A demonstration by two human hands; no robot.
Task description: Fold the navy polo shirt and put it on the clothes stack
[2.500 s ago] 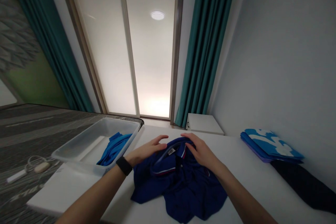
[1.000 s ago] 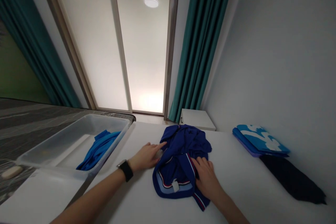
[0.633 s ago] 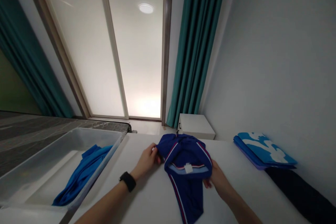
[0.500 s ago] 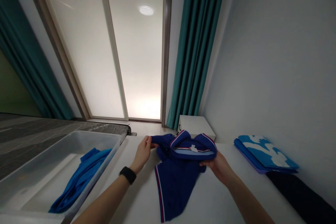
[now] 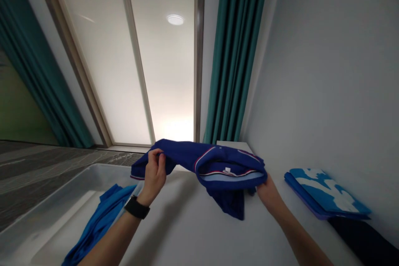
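A dark blue polo shirt point(image 5: 183, 152) with red and white striped trim hangs between my two hands above a white tabletop point(image 5: 187, 237). My left hand point(image 5: 156, 174), with a dark watch on its wrist, pinches the sleeve part at the left. At the right end of the collar, my right hand point(image 5: 266, 191) grips the cloth; its fingertips are partly hidden by the fabric. The collar opening faces me, showing a small white label and a light blue inner band. Some of the cloth droops below the collar.
On the left, a translucent plastic bin point(image 5: 93, 170) holds a bright blue garment point(image 5: 102, 216). Folded blue clothes with a white pattern point(image 5: 327, 191) lie at the right by the wall, beside a black cloth point(image 5: 361, 237). A white cabinet point(image 5: 233, 145) stands behind the table.
My left hand has moved left and up, stretching the sleeve out sideways. The shirt's lower part has lifted off the table. My right hand has shifted slightly right, still holding the collar.
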